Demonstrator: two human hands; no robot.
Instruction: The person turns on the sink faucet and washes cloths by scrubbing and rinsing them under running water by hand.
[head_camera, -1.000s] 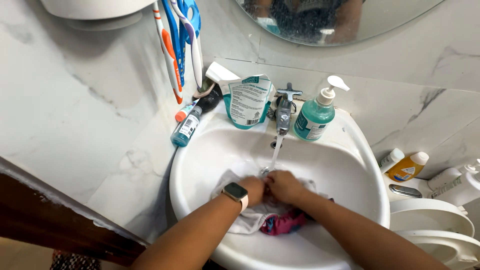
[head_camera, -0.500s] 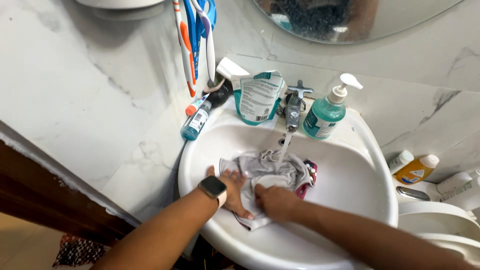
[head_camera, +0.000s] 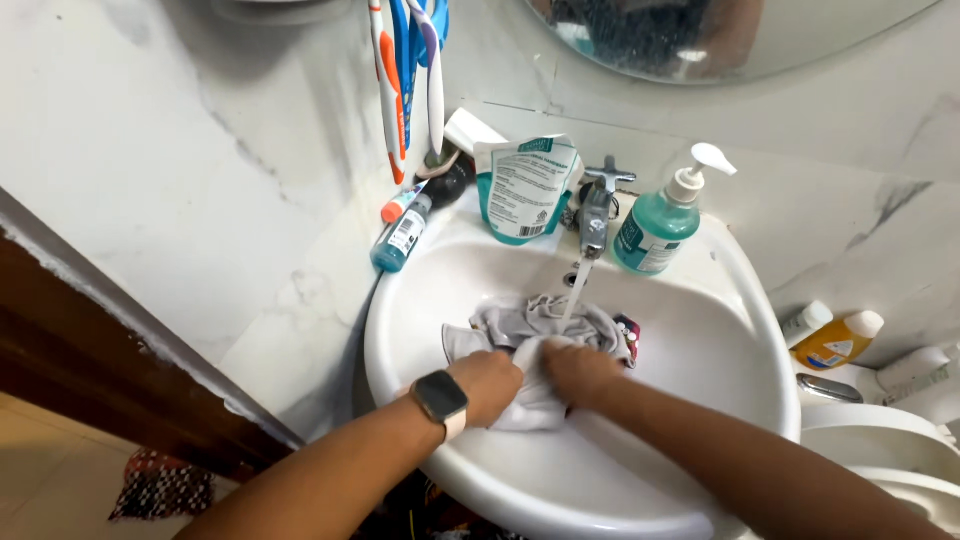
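Scrubbing: wet pale-grey cloth (head_camera: 540, 330) is clenched by left hand (head_camera: 488, 385) and right hand (head_camera: 580, 372), fingers closed on it; best kept under the running metal tap (head_camera: 594, 215) in the white basin (head_camera: 700, 350).

A home bathroom: white washbasin (head_camera: 740, 300) with tap (head_camera: 594, 215); hanging toothbrushes (head_camera: 408, 70); mirror (head_camera: 720, 35) (marble-look walls).

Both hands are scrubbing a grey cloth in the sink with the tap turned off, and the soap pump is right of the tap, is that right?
Not quite: the tap is running, a stream falling onto the grey cloth, as the head view shows. Both the left hand and right hand grip it in the sink, soap pump right of the tap.
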